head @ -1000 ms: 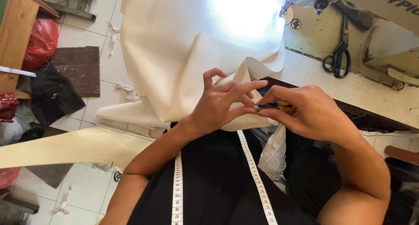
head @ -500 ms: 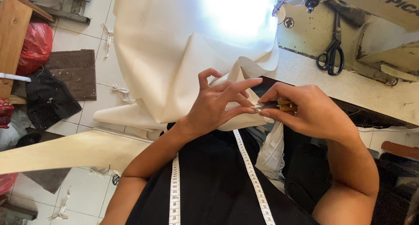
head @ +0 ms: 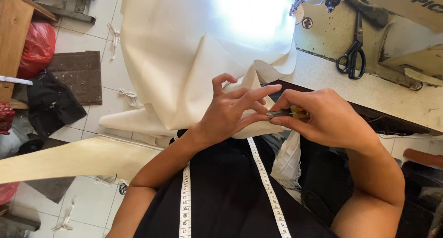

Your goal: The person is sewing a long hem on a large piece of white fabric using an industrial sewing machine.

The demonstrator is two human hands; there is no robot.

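Right hand (head: 330,120) pinches small yellow-handled thread snips (head: 288,112), long axis pointing left toward left hand (head: 233,111), which pinches the cream fabric (head: 184,67) fold, fingers fanned.

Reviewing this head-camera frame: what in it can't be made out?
- Small yellow-handled tool: mostly covered by the right hand; its kind is unclear.
- Cloth edge being worked: hidden behind the left hand.
- Middle of the cream cloth: washed out by glare.
- Sewing machine: cut off by the top and right edges.
- Measuring tape: runs off the bottom edge.
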